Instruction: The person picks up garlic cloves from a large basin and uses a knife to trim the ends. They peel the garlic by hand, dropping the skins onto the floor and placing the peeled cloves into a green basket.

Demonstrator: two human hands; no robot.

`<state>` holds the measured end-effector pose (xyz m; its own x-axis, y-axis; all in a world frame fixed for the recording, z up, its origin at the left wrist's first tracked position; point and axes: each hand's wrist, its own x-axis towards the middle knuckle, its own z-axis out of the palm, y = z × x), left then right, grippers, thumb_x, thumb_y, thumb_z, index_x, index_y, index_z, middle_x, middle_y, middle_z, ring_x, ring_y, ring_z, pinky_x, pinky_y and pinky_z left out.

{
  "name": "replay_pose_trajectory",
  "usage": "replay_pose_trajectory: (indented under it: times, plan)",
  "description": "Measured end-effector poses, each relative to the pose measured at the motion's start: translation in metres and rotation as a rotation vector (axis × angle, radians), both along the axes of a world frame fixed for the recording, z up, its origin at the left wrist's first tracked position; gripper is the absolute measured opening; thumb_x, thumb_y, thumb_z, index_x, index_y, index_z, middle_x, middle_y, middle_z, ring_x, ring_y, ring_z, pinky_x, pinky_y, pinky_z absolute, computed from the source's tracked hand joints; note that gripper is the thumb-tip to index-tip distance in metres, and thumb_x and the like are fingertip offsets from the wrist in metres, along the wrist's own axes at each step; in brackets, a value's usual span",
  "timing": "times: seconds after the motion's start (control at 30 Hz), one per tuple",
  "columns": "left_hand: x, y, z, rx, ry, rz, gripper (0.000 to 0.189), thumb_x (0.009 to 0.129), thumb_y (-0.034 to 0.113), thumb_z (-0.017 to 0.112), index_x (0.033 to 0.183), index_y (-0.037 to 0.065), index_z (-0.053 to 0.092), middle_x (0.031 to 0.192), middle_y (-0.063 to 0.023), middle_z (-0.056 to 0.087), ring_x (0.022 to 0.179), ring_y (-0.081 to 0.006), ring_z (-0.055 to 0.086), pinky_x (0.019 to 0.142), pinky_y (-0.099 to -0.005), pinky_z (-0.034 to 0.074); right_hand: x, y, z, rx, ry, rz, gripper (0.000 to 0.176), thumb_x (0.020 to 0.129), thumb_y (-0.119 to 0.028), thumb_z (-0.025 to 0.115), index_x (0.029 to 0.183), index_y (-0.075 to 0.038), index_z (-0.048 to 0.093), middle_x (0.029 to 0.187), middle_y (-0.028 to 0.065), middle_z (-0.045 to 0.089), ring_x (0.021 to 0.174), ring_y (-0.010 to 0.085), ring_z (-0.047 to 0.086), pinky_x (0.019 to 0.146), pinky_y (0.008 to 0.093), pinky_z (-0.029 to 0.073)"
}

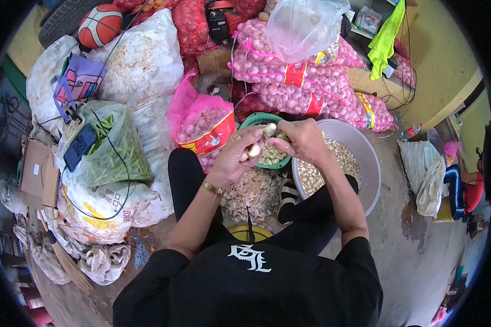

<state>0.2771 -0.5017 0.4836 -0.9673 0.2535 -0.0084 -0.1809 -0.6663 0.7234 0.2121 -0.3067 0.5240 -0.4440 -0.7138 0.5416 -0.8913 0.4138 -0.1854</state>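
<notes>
My left hand point(239, 151) is closed around several garlic cloves point(254, 150), their pale sides showing between the fingers. Another garlic piece point(269, 129) sticks up at its fingertips. Close beside it, my right hand point(305, 143) is pinched, thumb and fingers together near that piece; what it grips is hidden. Below the hands stands a green basket point(268, 116) holding garlic cloves. To the right is a pale plastic basin point(370, 182) with many cloves in it. Loose garlic skins point(251, 199) lie heaped on the floor between my legs.
An open pink mesh sack of garlic point(202, 122) stands at left, and full garlic sacks point(311, 82) are stacked ahead. White sacks point(142, 60) fill the left side, with a bag of green pods point(114, 147) and a phone point(80, 147) on them. A basketball point(100, 26) sits behind.
</notes>
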Motion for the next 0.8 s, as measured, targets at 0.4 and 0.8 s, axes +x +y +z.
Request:
replay_pose_trajectory:
  times: [0.4, 0.8]
  plan:
    - [-0.015, -0.021, 0.003, -0.15, -0.032, -0.108, 0.02, 0.092, 0.021, 0.065, 0.104, 0.004, 0.066, 0.075, 0.0011, 0.06, 0.055, -0.0036, 0.052, 0.041, -0.019, 0.034, -0.004, 0.0, 0.01, 0.112, 0.032, 0.02, 0.036, 0.085, -0.041, 0.069, 0.086, -0.006, 0.06, 0.062, 0.0125, 0.058, 0.057, 0.0333, 0.06, 0.049, 0.042, 0.044]
    - [-0.017, -0.036, 0.008, -0.165, 0.021, 0.069, 0.021, 0.093, 0.021, 0.064, 0.104, 0.003, 0.067, 0.075, 0.0016, 0.06, 0.054, -0.0023, 0.049, 0.041, -0.0167, 0.03, 0.011, 0.005, -0.022, 0.18, -0.173, -0.058, 0.043, 0.084, -0.048, 0.068, 0.082, -0.006, 0.059, 0.062, 0.0155, 0.061, 0.06, 0.0349, 0.062, 0.052, 0.0434, 0.046]
